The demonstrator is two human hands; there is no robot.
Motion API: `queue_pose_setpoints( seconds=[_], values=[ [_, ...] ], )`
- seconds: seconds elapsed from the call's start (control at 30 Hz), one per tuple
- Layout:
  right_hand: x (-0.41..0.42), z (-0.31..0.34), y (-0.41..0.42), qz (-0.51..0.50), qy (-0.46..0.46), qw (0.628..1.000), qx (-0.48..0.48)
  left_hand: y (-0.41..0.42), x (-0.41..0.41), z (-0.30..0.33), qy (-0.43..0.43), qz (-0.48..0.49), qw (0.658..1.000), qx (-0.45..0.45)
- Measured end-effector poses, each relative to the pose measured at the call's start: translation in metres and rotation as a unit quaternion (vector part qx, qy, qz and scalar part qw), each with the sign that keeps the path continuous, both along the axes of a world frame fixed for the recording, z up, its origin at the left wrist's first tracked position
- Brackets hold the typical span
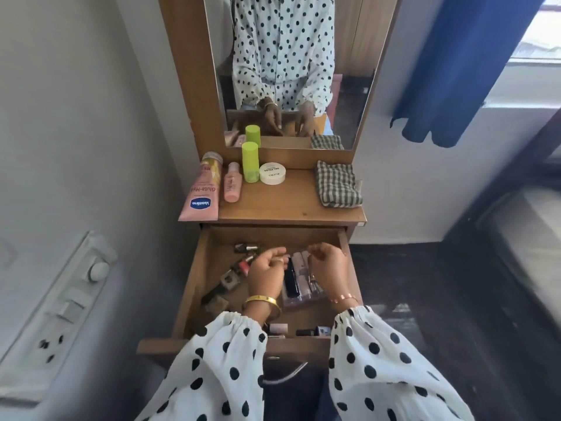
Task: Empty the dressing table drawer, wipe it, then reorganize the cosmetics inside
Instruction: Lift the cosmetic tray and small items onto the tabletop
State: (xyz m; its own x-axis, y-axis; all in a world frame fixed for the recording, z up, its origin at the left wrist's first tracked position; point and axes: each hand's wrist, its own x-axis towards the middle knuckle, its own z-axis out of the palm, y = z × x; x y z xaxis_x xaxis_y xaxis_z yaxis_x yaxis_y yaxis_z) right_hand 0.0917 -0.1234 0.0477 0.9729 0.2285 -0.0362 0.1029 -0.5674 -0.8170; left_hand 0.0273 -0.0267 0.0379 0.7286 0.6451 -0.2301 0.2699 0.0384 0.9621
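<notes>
Head view, looking down into drawer (194,287), pulled out wide under tabletop (288,205). Still full: nail polish bottles (246,247) scattered along its left side, clear case (299,284) with dark tube (292,279) and pale tubes at centre, more small bottles (312,331) against front wall.

Both hands inside drawer, above clear case. Left hand (267,273) with fingers curled, gold bangle (262,300) at wrist; whether anything sits in that curl cannot be told. Right hand (329,265) likewise curled, fingertips drawn together over case, thin bracelet (344,298) at wrist; grasp also unclear. Polka-dot sleeves (218,369) filling bottom of view.

On tabletop, at left: pink Vaseline tube (202,192) lying flat, small pink bottle (233,183) just beside it, green bottle (250,161) upright, white round jar (272,173) next to that. At right: folded checked cloth (337,183).

Behind, mirror (349,86) showing dotted blouse and both hands reflected. Switch panel (69,299) on left wall. Blue curtain (455,71) at upper right, bed (522,238) along right edge, dark floor (409,284) below.
</notes>
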Motion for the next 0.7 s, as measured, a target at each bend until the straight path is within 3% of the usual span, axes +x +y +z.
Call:
queue_pose_setpoints(
  seconds=[0.13, 0.3, 0.4, 0.7],
  values=[
    [-0.002, -0.015, -0.005, 0.007, -0.018, 0.993, -0.119, -0.002, -0.003, -0.016, 0.105, -0.026, 0.991, 0.079],
    [0.003, -0.021, 0.002, 0.016, 0.052, 0.985, -0.165, -0.002, 0.002, -0.021, 0.195, -0.116, 0.953, 0.202],
    [0.005, -0.024, 0.004, 0.045, 0.045, 0.98, -0.191, -0.004, 0.01, -0.021, 0.215, -0.141, 0.932, 0.256],
    [-0.002, -0.03, 0.007, 0.107, 0.071, 0.976, -0.178, 0.008, 0.009, -0.016, 0.223, -0.144, 0.934, 0.239]
  ],
)
